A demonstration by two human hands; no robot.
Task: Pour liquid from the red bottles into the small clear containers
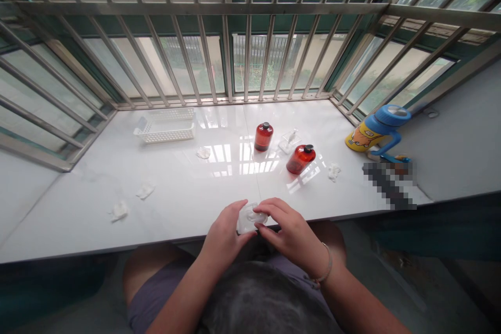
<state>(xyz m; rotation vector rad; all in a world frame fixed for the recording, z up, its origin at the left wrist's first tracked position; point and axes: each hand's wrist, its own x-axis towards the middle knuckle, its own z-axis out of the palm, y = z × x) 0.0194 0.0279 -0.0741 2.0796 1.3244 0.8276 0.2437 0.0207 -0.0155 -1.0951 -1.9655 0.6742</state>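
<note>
Just above the table's near edge, a small clear container (pixel 246 220) is between my hands. My left hand (pixel 224 232) wraps its left side, with the thumb along the bottom. My right hand (pixel 287 227) has its thumb and fingertips closed on the container's right part; whether they hold a separate lid or small piece there, I cannot tell. Beyond my hands, two red translucent bottles with black caps stand on the white table: one nearer bottle (pixel 300 159) and one farther bottle (pixel 263 137). Between and behind them is a small clear item with a white pump-like top (pixel 290 140).
A white perforated basket (pixel 168 135) lies at the back left. Crumpled white tissues (pixel 118 211) are scattered about the table (pixel 188 188). At the right stand a yellow and blue bottle (pixel 366 135) and a pixelated dark object (pixel 389 188). Metal window bars (pixel 248 57) close off the back.
</note>
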